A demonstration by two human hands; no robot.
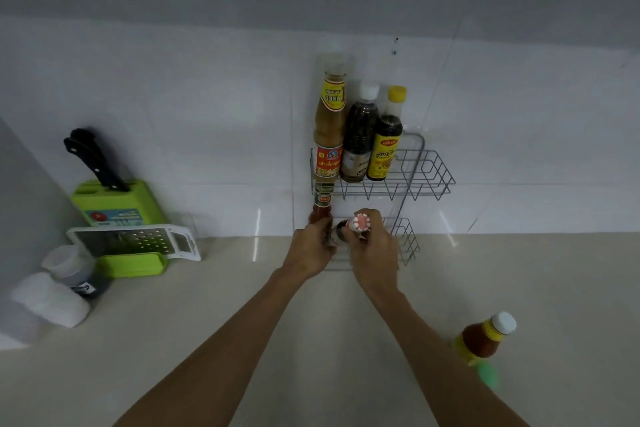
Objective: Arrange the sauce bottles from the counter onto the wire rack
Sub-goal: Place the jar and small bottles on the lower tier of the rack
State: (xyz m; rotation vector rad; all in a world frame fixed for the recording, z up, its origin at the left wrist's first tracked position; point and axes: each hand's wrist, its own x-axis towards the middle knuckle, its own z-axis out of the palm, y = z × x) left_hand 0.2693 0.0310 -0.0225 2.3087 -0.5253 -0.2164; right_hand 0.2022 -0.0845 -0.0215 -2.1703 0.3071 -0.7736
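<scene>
A two-tier wire rack (433, 173) stands against the tiled wall. Its upper tier holds a tall tan sauce bottle (329, 135), a dark bottle with a white cap (360, 139) and a dark bottle with a yellow cap (387, 146). At the lower tier (407, 243), my left hand (310, 250) grips a red sauce bottle (320, 210) at the rack's left end. My right hand (375, 250) holds a bottle with a red-and-white cap (360, 222) just right of it. Another red sauce bottle with a white cap (485, 338) stands on the counter at the right.
At the left stand a green knife block (117, 204) with black-handled knives, a white grater (135, 241) leaning on a green board, and two white-capped containers (52, 298). The beige counter (242, 322) spreads between these and the rack.
</scene>
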